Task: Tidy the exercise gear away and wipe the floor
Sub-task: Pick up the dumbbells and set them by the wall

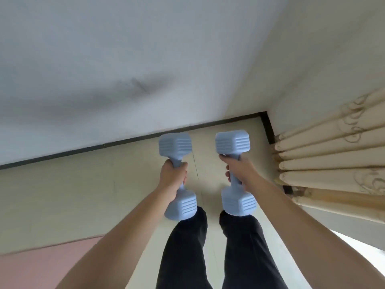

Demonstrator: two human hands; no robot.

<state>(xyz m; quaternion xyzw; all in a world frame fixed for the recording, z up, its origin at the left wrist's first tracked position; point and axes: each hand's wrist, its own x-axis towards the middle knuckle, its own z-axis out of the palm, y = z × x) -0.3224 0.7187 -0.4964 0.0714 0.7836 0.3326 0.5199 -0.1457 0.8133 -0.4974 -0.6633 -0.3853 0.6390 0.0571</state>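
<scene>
Two pale blue dumbbells with ribbed, blocky ends hang over the cream floor [83, 195] near the room corner at 12 o'clock. The left hand [173, 178] grips the left dumbbell [178, 176] by its bar; the right hand [239, 170] grips the right dumbbell [235, 174], curtain [333, 163] at 3 o'clock.

Room corner seen from above. Pale grey-white wall [104, 49] ahead, dark smudge [133, 88] across its middle. Black skirting board [93, 146] runs along wall base, turns at corner. Cream tiled floor [83, 195], thin joint lines visible. Pink mat [41, 265] at lower left. Cream pleated curtain [333, 155] with embroidered scrolls hangs at right, hem near floor. Soft, even daylight.
</scene>
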